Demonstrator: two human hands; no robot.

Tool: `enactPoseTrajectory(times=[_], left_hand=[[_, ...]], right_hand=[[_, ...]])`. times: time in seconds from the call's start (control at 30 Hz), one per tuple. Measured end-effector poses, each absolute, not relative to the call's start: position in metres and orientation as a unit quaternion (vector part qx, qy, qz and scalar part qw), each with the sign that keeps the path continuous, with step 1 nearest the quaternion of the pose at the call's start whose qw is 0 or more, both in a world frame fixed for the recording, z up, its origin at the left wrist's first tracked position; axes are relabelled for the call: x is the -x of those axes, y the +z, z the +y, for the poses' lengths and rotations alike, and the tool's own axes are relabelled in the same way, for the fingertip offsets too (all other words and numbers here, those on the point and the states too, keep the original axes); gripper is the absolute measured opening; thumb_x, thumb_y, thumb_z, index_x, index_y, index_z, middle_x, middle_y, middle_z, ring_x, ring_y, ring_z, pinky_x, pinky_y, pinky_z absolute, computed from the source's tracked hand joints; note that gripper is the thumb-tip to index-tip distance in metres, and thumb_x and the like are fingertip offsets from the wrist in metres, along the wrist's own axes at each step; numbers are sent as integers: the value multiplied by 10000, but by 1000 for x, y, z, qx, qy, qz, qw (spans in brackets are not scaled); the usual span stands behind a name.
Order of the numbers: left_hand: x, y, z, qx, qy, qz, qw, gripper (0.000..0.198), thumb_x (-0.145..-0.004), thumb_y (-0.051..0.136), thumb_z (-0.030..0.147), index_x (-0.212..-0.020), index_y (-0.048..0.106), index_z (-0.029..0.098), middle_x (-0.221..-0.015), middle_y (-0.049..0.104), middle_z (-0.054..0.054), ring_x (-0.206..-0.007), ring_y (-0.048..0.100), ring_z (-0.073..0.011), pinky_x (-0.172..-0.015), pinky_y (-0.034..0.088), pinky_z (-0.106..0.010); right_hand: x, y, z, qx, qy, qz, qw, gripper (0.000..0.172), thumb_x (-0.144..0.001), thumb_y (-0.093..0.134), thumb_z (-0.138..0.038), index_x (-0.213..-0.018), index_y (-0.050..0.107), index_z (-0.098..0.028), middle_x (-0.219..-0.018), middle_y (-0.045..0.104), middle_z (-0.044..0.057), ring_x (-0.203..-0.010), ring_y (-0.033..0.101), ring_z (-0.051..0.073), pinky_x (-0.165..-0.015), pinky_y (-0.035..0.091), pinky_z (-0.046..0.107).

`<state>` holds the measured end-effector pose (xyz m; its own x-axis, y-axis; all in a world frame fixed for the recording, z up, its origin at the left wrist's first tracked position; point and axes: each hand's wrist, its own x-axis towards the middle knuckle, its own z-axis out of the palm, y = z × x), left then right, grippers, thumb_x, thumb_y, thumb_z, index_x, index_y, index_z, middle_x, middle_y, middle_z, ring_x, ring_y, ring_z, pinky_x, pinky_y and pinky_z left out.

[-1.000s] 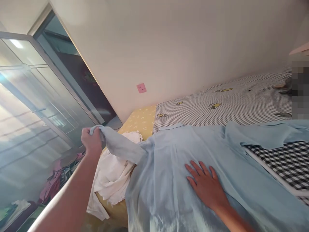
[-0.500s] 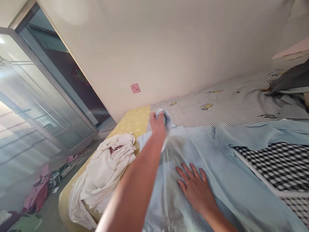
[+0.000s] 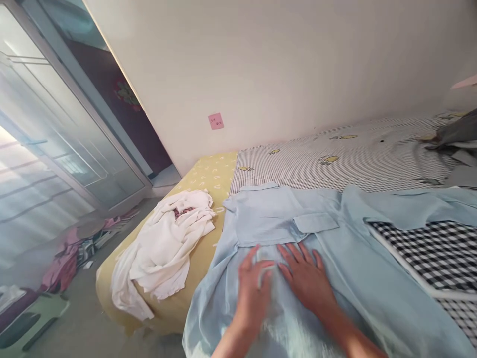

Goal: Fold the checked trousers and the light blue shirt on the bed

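One bed (image 3: 298, 159) is carrying a light blue shirt (image 3: 357, 278), lying spread flat at its near edge, with one sleeve (image 3: 268, 219) lying folded across it. Left hand (image 3: 255, 293) and right hand (image 3: 303, 278) are pressing flat on the shirt just below that sleeve, fingers spread, gripping nothing. Judging: smoothing is going best with palms sliding outward, not dragging the sleeve fold or bunching the thin cloth.

Bed (image 3: 298, 166), blue shirt (image 3: 268, 219), white garment (image 3: 164, 248), checked cloth (image 3: 428, 248)
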<state>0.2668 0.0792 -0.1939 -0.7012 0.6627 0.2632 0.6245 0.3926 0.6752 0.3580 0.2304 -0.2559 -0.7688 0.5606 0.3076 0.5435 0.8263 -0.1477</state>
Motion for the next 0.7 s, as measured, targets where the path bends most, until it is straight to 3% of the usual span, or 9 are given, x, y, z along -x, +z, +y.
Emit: enactPoseTrajectory(times=[0.07, 0.17, 0.27, 0.37, 0.5, 0.6, 0.7], left_hand=[[-243, -204, 16, -254, 470, 844, -48, 310, -940, 452, 379, -953, 758, 326, -1432, 608, -37, -1357, 541, -278, -1181, 439, -480], [-217, -235, -75, 7, 565, 820, -93, 289, -851, 562, 482, -984, 713, 275, -1362, 613, -81, -1361, 521, -298, -1210, 380, -472], [-217, -277, -138, 234, 608, 759, 5, 415, -838, 551, 565, -1105, 631, 258, -1332, 620, -129, -1320, 565, -338, -1091, 472, -555], [-236, -313, -158, 266, 629, 719, 127, 601, -772, 536, 788, -942, 671, 227, -1083, 715, -187, -1111, 687, -412, -889, 558, -619], [-256, -334, -138, 117, 742, 581, 315, 872, -586, 501, 1012, -907, 735, 236, -1025, 760, -188, -1167, 673, -412, -989, 541, -599], [-256, -322, -116, 118, 810, 479, 317, 891, -598, 568, 979, -996, 748, 202, -1069, 765, -200, -1208, 660, -406, -1037, 533, -576], [-256, -294, -107, 163, 840, 459, 237, 693, -664, 791, 724, -1106, 723, 194, -1067, 776, -153, -1150, 697, -365, -1018, 557, -521]], right_hand=[[-358, -253, 230, 309, 25, -938, 156, 532, -1032, 370, -418, -1542, 493, -327, -1566, 527, 54, -1483, 393, 347, -1202, 259, 625], [-357, -253, 229, 316, 25, -937, 144, 538, -1042, 314, -438, -1542, 486, -340, -1571, 522, 39, -1487, 373, 330, -1207, 235, 605], [-358, -254, 229, 318, 14, -937, 142, 560, -1045, 258, -448, -1547, 479, -334, -1580, 510, 33, -1485, 361, 324, -1204, 228, 591], [-360, -251, 227, 320, -5, -938, 129, 586, -1042, 220, -451, -1551, 475, -312, -1584, 502, 35, -1479, 361, 318, -1196, 241, 575], [-361, -247, 227, 324, -20, -940, 104, 609, -1041, 189, -461, -1559, 464, -297, -1590, 493, 41, -1479, 361, 313, -1194, 248, 564], [-360, -249, 230, 325, -23, -941, 92, 611, -1041, 178, -477, -1567, 445, -317, -1605, 473, 32, -1488, 351, 302, -1196, 250, 564], [-360, -253, 233, 329, -20, -941, 82, 608, -1040, 184, -494, -1576, 424, -338, -1615, 458, 17, -1497, 340, 293, -1200, 254, 558]])
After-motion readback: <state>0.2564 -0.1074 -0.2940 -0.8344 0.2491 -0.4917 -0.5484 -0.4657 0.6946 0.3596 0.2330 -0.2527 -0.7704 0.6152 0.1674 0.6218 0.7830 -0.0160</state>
